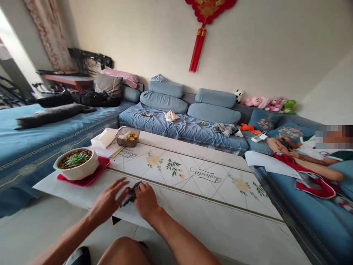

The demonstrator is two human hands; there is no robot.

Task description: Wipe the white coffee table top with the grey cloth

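A small, dark grey crumpled thing that looks like cloth (128, 198) lies at the near edge of the coffee table (193, 213). Over its right end, my right hand (145, 198) bends its fingers and grips it; the fingertips are partly hidden. My left hand (112, 195) hovers just left of the same thing, fingers spread and thumb apart, holding nothing. Whether the left fingertips touch it I cannot tell.
A succulent in a white pot (75, 162) stands on a red tray (97, 172) at the left. Behind are tissues (104, 138) and a translucent container (128, 137). Blue sofas (162, 125) surround the table; a person (311, 151) sits at the right.
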